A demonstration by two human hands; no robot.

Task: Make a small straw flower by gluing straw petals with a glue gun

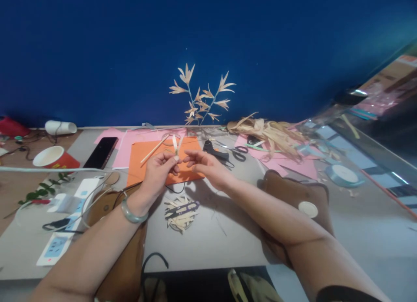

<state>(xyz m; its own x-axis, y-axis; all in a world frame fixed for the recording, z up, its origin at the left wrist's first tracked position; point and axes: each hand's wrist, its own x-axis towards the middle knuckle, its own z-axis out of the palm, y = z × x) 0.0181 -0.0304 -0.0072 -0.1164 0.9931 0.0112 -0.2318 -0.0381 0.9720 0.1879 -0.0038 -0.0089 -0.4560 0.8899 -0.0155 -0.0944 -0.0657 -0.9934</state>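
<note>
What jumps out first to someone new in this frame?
Mid-table, the left hand pinches pale leaf strips above an orange sheet, with the right hand open beside it. Behind, a dried-leaf sprig stands out against the blue wall, with a husk pile to its right.

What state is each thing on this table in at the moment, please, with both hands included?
left hand: shut, pinching the straw strips
straw strips: held upright over the orange paper
right hand: open, fingers stretched towards the strips
phone: lying flat, screen dark
red paper cup: mouth open, nothing visible inside
glue gun: lying on its side
white roll: lying on its side
straw branch: upright against the blue wall
</note>
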